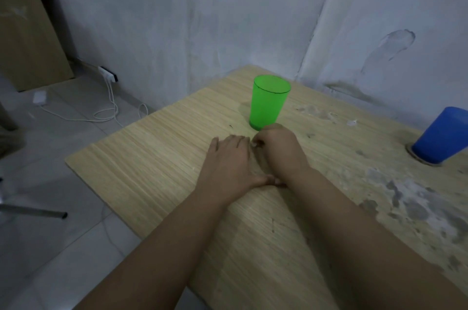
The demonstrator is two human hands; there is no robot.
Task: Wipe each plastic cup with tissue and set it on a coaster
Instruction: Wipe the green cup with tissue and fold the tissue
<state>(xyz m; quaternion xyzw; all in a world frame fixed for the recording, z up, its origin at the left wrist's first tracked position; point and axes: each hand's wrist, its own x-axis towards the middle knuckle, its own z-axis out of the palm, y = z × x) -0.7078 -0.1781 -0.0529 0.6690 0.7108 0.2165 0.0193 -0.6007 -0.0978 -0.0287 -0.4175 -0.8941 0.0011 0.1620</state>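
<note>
green cup [269, 102] light, thin, tippy: hold mid-wall | left hand [229, 165] flat on tabletop [152, 158] | right hand [278, 150] curled, contents unclear | blue cup [440, 136] on coaster [415, 158]

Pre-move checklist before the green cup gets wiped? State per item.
1. Green cup upright on the table, free of both hands: ok.
2. Blue cup on coaster: ok.
3. Coaster for green cup in view: not ok.
4. Tissue in right hand: cannot tell; fingers curled, only a white speck shows.
5. Left hand flat on table, free: ok.
</note>
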